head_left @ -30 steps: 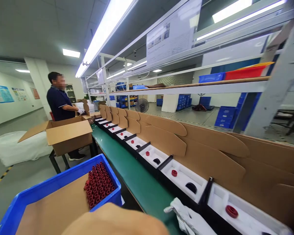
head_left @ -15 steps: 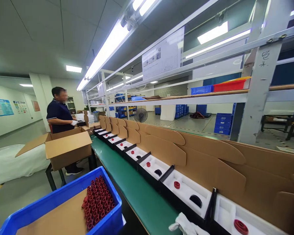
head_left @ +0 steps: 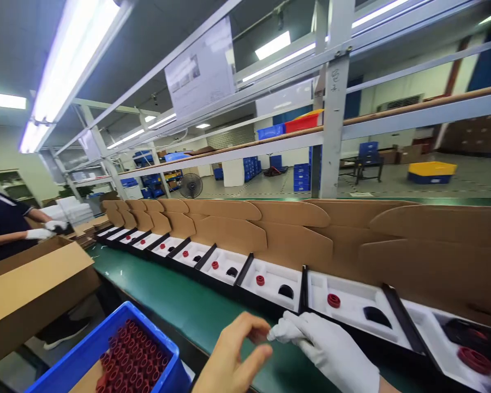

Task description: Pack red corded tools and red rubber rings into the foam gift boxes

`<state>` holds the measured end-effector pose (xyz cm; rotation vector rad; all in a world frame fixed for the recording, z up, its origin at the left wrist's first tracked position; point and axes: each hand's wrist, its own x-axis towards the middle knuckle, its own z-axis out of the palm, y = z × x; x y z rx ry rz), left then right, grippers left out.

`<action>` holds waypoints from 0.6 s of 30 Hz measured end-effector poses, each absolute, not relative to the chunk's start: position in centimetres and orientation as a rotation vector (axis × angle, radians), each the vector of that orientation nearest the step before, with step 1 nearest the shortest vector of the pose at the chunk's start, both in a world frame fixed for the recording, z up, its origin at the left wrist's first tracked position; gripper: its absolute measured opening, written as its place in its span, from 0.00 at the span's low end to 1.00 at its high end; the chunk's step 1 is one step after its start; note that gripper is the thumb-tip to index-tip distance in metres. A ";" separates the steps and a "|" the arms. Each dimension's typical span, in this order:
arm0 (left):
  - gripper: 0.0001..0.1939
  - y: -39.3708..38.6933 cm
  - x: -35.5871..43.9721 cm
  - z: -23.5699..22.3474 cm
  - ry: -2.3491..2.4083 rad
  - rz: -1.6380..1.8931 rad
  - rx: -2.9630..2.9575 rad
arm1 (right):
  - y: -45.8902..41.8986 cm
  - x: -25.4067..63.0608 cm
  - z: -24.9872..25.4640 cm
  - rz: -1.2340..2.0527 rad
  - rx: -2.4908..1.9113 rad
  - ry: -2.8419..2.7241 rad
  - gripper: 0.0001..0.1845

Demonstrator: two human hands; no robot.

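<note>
My left hand (head_left: 238, 355) is bare, its thumb and curved fingers apart, just left of the gloved fingertips. My right hand (head_left: 327, 346) wears a white glove. Its fingers are drawn together and point left; whether anything is inside them is hidden. Both hands are over the green bench, in front of a row of open cardboard boxes (head_left: 294, 237) with raised lids. A white tray (head_left: 270, 271) in one box holds a red ring-shaped part (head_left: 260, 280) and a black half-round piece (head_left: 286, 291). Neighbouring trays hold similar parts.
A blue bin (head_left: 169, 355) with many red tubes (head_left: 133, 357) stands at lower left. Behind it is an open carton (head_left: 36, 289). A co-worker with white gloves (head_left: 41, 233) stands at far left. A shelf frame (head_left: 335, 120) rises behind the boxes.
The view has swung right, so the bin and co-worker sit further left. My bare left hand has come into view, and more of my gloved right hand shows.
</note>
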<state>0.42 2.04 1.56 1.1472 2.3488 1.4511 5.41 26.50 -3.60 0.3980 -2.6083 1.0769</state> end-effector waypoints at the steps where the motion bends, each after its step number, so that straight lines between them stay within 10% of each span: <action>1: 0.18 3.4 -0.3 0.5 2.358 1.484 1.066 | 26.3 5.8 -3.1 1.027 0.412 -2.578 0.16; 11: 0.13 9.3 -3.7 -12.1 2.190 1.420 0.854 | 31.1 9.8 -10.8 0.156 0.003 -2.712 0.32; 18: 0.12 10.5 -3.1 -14.5 2.299 1.337 0.907 | 29.1 11.3 -11.3 0.655 -0.709 -2.718 0.20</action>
